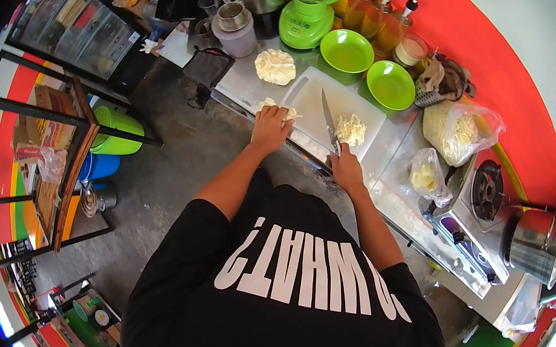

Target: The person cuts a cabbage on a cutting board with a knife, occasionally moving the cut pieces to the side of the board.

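Note:
My right hand [346, 168] is wrapped round the handle of a knife [329, 114], whose blade points away over the white cutting board [315, 95]. Right of the blade lies a small heap of chopped pale food [351, 130]. My left hand [271, 130] rests at the board's left edge, on pale pieces [290, 113] that show past its fingers; how firmly it holds them is hidden. Beyond that hand a larger pale, layered clump [275, 67] sits on the metal counter [234, 79].
Behind the board stand two green bowls [347, 51], a green blender [306, 21] and pump bottles [378, 18]. To the right are plastic bags of food [455, 131], a gas stove [488, 190] and a steel pot [538, 240]. A green bucket [116, 131] is at left.

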The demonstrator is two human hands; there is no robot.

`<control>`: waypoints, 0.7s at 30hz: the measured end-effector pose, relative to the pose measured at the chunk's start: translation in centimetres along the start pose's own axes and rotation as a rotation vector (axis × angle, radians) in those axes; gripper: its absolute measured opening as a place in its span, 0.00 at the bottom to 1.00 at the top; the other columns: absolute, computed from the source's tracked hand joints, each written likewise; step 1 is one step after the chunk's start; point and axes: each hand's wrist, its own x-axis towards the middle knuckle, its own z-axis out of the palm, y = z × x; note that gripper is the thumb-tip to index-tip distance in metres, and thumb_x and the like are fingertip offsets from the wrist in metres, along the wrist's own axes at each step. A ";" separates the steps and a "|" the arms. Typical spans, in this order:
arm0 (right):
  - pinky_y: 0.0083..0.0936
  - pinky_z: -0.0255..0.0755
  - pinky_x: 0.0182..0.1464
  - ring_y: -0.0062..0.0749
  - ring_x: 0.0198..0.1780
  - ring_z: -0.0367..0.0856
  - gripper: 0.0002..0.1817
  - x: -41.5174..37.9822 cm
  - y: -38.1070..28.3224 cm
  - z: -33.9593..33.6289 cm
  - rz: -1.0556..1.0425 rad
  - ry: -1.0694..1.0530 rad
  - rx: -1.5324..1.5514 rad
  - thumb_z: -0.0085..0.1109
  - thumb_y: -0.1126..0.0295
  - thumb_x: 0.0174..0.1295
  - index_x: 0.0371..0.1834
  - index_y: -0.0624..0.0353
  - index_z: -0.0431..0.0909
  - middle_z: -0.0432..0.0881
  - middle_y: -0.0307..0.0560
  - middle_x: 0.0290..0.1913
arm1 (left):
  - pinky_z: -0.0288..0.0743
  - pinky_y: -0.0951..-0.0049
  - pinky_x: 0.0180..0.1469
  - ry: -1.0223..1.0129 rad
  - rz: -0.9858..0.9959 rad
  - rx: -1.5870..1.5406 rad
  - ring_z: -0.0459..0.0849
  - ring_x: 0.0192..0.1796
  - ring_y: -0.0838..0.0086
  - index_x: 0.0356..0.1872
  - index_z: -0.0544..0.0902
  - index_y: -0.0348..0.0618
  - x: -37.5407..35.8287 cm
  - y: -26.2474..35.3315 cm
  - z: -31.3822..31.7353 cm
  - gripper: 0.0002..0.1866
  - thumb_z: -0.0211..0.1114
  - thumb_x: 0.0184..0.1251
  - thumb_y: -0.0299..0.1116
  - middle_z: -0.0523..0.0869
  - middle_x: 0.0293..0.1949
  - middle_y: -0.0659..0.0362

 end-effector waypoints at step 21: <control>0.60 0.75 0.46 0.71 0.41 0.84 0.20 -1.2 -3.4 2.6 0.185 0.195 0.072 0.54 0.62 0.73 0.60 0.64 0.67 0.85 0.73 0.36 | 0.69 0.54 0.60 -0.190 0.313 -0.243 0.75 0.56 0.56 0.59 0.84 0.50 6.3 -2.2 2.2 0.21 0.64 0.65 0.22 0.79 0.52 0.58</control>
